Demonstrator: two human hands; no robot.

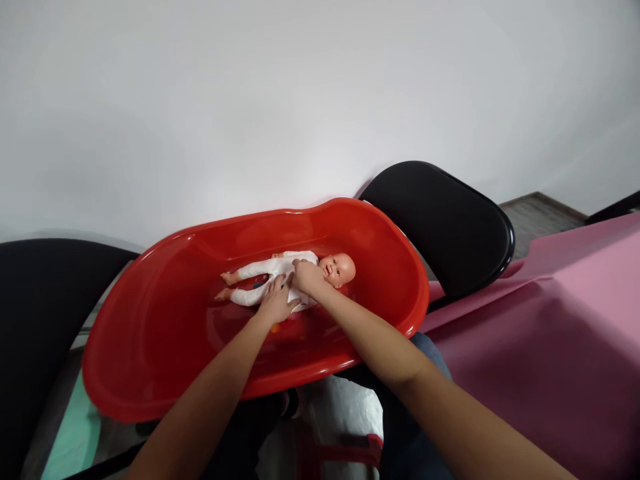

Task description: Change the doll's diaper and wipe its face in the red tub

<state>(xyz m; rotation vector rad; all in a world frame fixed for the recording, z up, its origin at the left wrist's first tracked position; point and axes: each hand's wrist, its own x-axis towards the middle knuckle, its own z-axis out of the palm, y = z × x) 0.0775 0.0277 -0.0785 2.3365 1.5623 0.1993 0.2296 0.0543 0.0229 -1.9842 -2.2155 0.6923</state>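
Observation:
A baby doll lies on its back in a red baby bathtub, its head to the right and its bare feet to the left. It wears a white romper. My left hand rests on the lower front of the romper, its fingers stretched out and the thumb apart. Higher up, at the doll's chest, my right hand is closed, its fingertips pinching the romper's front. The exact spot of the pinch is partly hidden by the hand.
Small orange and dark blue objects lie in the tub beside the doll. A black chair stands right of the tub, another black seat at the left. Pink sheeting spreads at the right. A white wall rises behind.

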